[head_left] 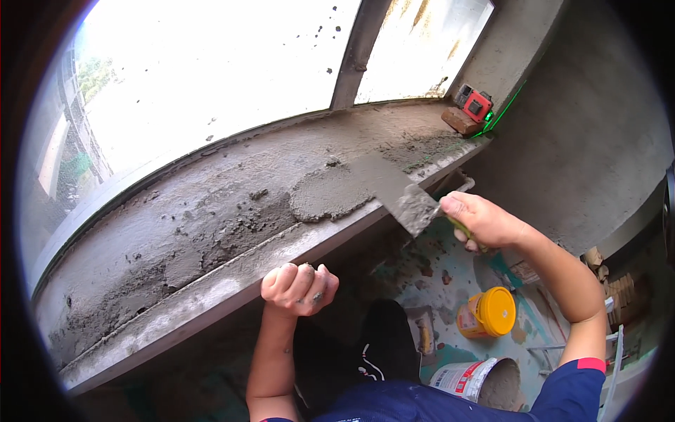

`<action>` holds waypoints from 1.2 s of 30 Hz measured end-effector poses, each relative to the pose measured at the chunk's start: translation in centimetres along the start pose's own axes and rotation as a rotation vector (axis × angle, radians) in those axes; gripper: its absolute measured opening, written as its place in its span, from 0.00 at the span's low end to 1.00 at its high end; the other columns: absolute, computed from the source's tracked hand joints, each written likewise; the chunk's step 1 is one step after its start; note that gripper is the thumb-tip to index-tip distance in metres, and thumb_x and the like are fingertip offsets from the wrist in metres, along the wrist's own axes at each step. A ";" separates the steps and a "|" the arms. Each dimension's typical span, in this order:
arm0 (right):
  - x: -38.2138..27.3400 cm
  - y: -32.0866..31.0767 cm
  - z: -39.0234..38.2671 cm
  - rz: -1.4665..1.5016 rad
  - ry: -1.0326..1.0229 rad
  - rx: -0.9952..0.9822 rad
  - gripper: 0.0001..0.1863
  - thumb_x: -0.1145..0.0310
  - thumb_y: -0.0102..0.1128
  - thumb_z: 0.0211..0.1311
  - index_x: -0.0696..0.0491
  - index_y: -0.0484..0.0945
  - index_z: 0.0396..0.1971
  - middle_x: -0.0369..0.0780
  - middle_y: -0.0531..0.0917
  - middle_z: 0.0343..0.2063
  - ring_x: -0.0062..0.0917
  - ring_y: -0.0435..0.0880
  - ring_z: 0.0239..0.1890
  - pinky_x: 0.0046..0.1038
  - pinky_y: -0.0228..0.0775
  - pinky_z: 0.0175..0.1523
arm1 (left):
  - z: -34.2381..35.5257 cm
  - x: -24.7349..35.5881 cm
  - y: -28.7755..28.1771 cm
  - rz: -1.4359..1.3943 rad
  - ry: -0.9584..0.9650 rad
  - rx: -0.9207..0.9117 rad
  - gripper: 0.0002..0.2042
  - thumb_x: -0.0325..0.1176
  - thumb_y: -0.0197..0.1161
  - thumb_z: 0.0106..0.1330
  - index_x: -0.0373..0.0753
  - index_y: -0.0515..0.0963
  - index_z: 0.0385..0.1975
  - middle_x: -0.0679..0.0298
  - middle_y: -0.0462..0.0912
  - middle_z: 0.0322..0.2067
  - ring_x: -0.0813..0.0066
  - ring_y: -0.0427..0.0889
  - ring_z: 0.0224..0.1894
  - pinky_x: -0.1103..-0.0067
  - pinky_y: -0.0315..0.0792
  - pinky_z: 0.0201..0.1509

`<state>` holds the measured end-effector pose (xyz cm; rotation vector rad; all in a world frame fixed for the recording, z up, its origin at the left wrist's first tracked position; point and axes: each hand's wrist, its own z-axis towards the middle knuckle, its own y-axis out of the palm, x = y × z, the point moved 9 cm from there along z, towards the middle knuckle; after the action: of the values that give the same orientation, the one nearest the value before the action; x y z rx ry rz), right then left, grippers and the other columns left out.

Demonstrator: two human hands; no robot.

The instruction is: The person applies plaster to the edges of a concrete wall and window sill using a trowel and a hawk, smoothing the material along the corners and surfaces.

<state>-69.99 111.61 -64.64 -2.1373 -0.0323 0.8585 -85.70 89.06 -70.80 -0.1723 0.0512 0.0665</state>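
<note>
Right hand (pixel 478 224): gripped a trowel (pixel 394 184) bearing mortar (pixel 416 207), over the windowsill (pixel 179 307), right. Left hand (pixel 300 288): was clenched, apparently against the near edge. Mortar patch (pixel 327 195): lay left of the trowel.

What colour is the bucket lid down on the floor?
Yellow lid; head view shows it best.

Over the ledge (pixel 211 290) there's open room along its left stretch, but the trowel (pixel 395 198) juts across its right half and the red laser level (pixel 478 105) blocks its far right end.
</note>
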 end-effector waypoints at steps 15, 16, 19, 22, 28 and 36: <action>-2.0 0.4 1.8 0.005 -0.085 0.058 0.26 0.43 0.43 0.67 0.51 0.65 0.23 0.33 0.69 0.16 0.16 0.69 0.15 0.22 0.62 0.19 | 0.3 0.0 -0.3 -0.014 -0.002 0.011 0.04 0.31 0.63 0.42 0.44 0.73 0.17 0.72 0.71 0.17 0.78 0.68 0.15 0.83 0.57 0.17; -3.8 1.7 1.1 -0.022 -0.126 0.025 0.24 0.45 0.43 0.68 0.51 0.65 0.23 0.32 0.68 0.15 0.16 0.68 0.14 0.21 0.63 0.20 | 0.4 0.0 -0.2 -0.024 -0.012 0.009 0.05 0.30 0.62 0.43 0.44 0.72 0.16 0.72 0.70 0.16 0.79 0.69 0.16 0.84 0.59 0.17; -7.0 3.9 0.6 -0.070 -0.200 -0.045 0.24 0.47 0.43 0.69 0.52 0.65 0.23 0.32 0.68 0.14 0.16 0.67 0.14 0.22 0.62 0.21 | 0.2 0.0 -0.2 -0.044 -0.003 0.039 0.06 0.30 0.62 0.42 0.44 0.71 0.13 0.73 0.70 0.16 0.79 0.68 0.16 0.84 0.59 0.18; -9.8 5.5 1.3 -0.168 -0.303 -0.064 0.25 0.47 0.44 0.69 0.54 0.65 0.23 0.34 0.68 0.14 0.17 0.68 0.17 0.25 0.63 0.24 | 0.1 -0.3 -0.7 -0.032 -0.012 0.033 0.05 0.31 0.63 0.42 0.45 0.72 0.13 0.73 0.70 0.17 0.80 0.69 0.16 0.84 0.59 0.18; -16.3 8.0 0.9 -0.456 -0.630 -0.008 0.26 0.45 0.47 0.65 0.58 0.71 0.28 0.54 0.77 0.23 0.51 0.76 0.30 0.41 0.67 0.37 | 0.2 -0.2 -0.7 -0.063 0.001 0.015 0.06 0.33 0.64 0.41 0.44 0.72 0.14 0.73 0.70 0.19 0.81 0.70 0.20 0.84 0.57 0.19; -17.9 9.0 0.5 -0.926 -1.211 0.339 0.20 0.49 0.59 0.57 0.53 0.71 0.33 0.42 0.79 0.23 0.37 0.80 0.25 0.35 0.72 0.30 | 0.1 -0.3 -0.9 -0.084 0.020 0.041 0.06 0.30 0.63 0.39 0.43 0.71 0.13 0.72 0.67 0.17 0.80 0.67 0.18 0.84 0.56 0.18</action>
<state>-86.30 100.58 -60.98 -0.8239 -1.2600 1.2682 -85.91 88.22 -70.50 -0.1338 0.0654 -0.0204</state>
